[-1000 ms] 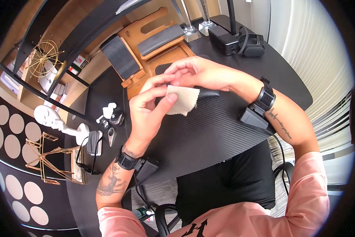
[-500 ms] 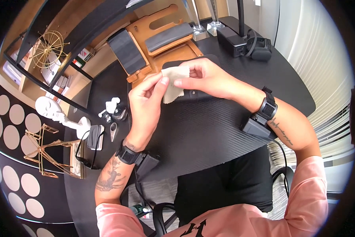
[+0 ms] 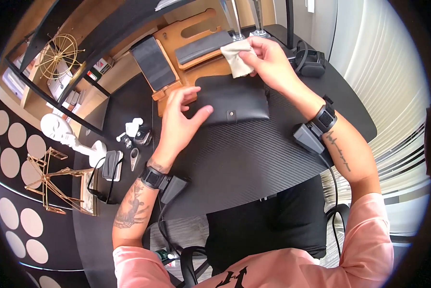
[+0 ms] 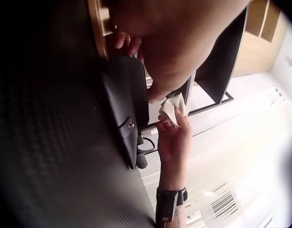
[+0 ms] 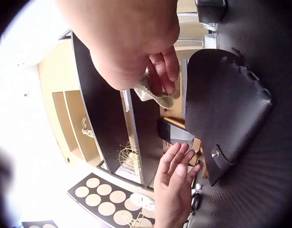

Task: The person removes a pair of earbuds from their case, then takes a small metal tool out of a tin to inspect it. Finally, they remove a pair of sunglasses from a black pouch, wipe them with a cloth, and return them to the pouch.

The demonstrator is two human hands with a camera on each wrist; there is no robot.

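Note:
A small beige cloth with zigzag edges hangs from my right hand, pinched between thumb and fingers above the desk. In the left wrist view, the cloth bunches at the fingertips. A black leather pouch with a snap tab lies on the desk below the cloth. My left hand is held at the pouch's left end, fingers spread and loosely bent, with nothing in it. The right wrist view shows the pouch flap down, its tab and metal snap at the front edge.
Behind the pouch stands a wooden organizer bearing a dark phone-like slab and a grey padded bar. A black headset sits at the back right. Toward the left are a white head figure, sunglasses and small items.
Both hands held the cloth earlier. My left hand has let go of it, and my right hand has carried it up and to the right, uncovering the pouch.

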